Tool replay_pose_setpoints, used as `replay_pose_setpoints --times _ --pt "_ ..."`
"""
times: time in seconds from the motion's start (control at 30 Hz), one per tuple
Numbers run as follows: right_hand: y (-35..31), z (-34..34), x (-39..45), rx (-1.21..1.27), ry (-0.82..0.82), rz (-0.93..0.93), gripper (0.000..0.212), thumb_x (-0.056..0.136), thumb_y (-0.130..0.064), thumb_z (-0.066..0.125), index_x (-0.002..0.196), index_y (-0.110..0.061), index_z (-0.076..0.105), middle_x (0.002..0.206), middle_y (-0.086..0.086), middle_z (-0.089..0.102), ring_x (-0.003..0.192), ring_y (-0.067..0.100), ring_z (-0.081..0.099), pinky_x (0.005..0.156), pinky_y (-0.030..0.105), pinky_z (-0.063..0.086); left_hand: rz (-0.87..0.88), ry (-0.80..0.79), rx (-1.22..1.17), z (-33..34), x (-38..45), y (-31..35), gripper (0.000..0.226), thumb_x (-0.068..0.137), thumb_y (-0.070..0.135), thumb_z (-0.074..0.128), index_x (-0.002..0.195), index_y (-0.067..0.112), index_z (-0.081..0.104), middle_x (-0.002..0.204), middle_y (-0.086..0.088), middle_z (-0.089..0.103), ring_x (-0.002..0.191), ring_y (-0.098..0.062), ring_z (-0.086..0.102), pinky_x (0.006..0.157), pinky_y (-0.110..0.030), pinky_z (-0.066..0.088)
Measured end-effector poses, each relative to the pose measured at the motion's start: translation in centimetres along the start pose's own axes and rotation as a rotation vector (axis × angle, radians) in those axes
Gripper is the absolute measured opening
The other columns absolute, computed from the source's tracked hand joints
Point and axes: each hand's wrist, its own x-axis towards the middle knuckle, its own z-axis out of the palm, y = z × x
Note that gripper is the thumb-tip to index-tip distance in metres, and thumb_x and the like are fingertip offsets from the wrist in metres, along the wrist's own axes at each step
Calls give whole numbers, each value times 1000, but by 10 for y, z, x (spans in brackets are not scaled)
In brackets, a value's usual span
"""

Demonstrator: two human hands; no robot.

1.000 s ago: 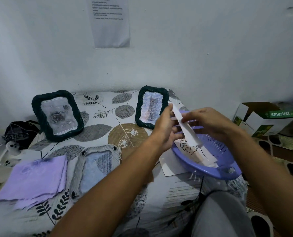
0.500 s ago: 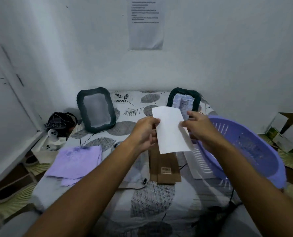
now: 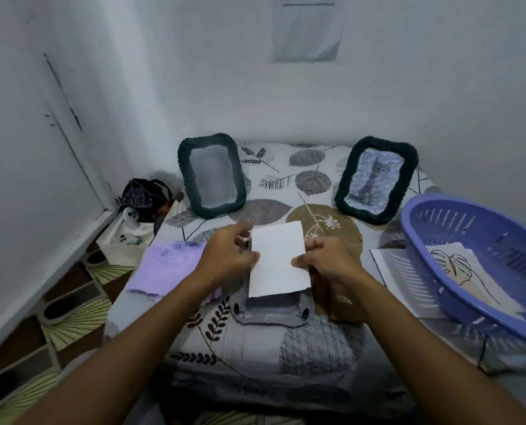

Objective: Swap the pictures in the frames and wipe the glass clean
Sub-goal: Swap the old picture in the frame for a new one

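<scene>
L hand [image 3: 228, 256] + R hand [image 3: 324, 261] both pinch a blank white paper rectangle [image 3: 277, 259] by its side edges, fingers curled, sheet flat and tilted toward cam. It's held over a grey frame [image 3: 269, 314] lying face-down on the leaf-print sheet [image 3: 286, 345], black clips at corners. Brown cardboard backing [image 3: 338, 299] just R of it, lilac cloth [image 3: 169, 265] to the L, soft and rumpled. At rear, 2 dark-green braided rounded-rect frames lean upright: L frame [image 3: 211, 174] w/ blurry grey pic, R frame [image 3: 377, 179] w/ cat pic. Far R: purple slotted plastic basket [image 3: 439, 216] holding a leaf line-drawing [image 3: 453, 265].
</scene>
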Motion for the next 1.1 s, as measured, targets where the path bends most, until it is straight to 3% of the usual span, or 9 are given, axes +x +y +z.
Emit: replay_pose_setpoints --times 0.13,0.23,0.33,0.43,0.5,0.6,0.7,0.87,1.1 --pt "7 11 2 -17 -5 -5 23 77 9 71 98 7 61 88 20 70 64 23 66 47 29 51 278 -295 353 -12 1 -25 73 70 58 64 132 21 57 142 2 50 140 -15 31 116 -40 18" --pt "12 14 4 -117 11 -40 22 76 6 73 94 7 61 89 24 70 69 31 68 52 35 55 352 -420 569 -12 -1 -40 89 69 74 46 142 22 45 154 5 33 148 -10 5 116 -47 -7" --pt "17 14 6 -281 27 -93 23 77 -9 78 93 0 64 82 16 72 67 32 70 60 46 59 394 -437 591 -13 -2 -47 93 71 77 40 144 21 42 156 5 28 147 -7 1 118 -51 -6" --pt "18 6 5 -734 146 -266 43 75 -36 79 111 -18 63 95 -2 69 79 19 65 61 31 47 410 -440 580 -14 0 -51 92 71 78 40 143 21 44 157 4 27 147 -7 0 118 -55 -2" --pt "16 0 4 -868 134 -403 53 76 -41 76 124 -26 58 99 -4 63 91 15 57 62 26 37 408 -451 584 -15 1 -52 91 71 79 41 143 23 43 158 5 25 147 -6 -2 118 -53 -3" --pt "20 -7 11 -951 -52 -515 59 77 -46 74 130 -29 56 127 -3 52 119 14 44 86 30 41 419 -453 585 -15 3 -55 89 71 79 44 142 24 43 157 5 26 147 -6 -2 119 -52 -2" --pt "25 -10 16 -975 -169 -470 67 75 -52 73 135 -30 52 151 -7 35 141 13 22 109 49 33 440 -429 573 -16 5 -55 90 70 79 47 140 23 46 155 5 32 147 -6 3 119 -49 -5" --pt "34 -11 19 -1012 -241 -462 78 75 -61 68 143 -32 42 159 -11 20 148 10 0 119 49 12 471 -398 570 -18 8 -54 102 63 89 44 136 19 52 149 3 41 146 -8 12 119 -50 -1" --pt "45 -16 23 -990 -282 -473 90 67 -74 65 144 -39 35 160 -16 6 146 6 -13 120 51 0 435 -457 596 -22 13 -55 110 58 92 45 142 22 42 157 3 27 145 -5 -2 119 -44 -8"
